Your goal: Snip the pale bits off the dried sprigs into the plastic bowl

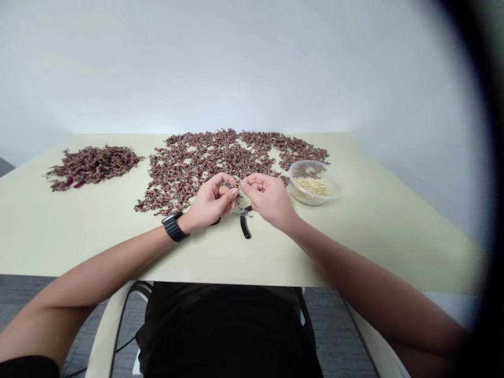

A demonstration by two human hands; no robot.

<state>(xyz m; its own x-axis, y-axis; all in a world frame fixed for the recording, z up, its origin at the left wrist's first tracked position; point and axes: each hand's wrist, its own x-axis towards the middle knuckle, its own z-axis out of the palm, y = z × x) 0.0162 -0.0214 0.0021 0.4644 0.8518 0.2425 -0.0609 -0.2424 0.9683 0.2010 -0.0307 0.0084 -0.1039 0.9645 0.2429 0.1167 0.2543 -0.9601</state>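
My left hand (216,200), with a dark watch (176,227) on its wrist, is closed in a pinch between thumb and forefinger. Almost touching it, my right hand (270,198) pinches in the same way. Whatever lies between the fingertips is too small to make out. Just below the hands, pliers (244,227) with black handles lie on the table, partly hidden by the fingers. Behind them spreads a wide layer of small reddish-brown pieces (212,157). To the right of my right hand stands a clear plastic bowl (334,193) holding small gold-coloured bits (313,186).
A separate heap of reddish-brown pieces (98,163) sits at the left, with two dark red bits at its front edge. The pale yellow table (386,236) meets a white wall (212,63) at the back. A chair arm (106,331) touches the front edge area.
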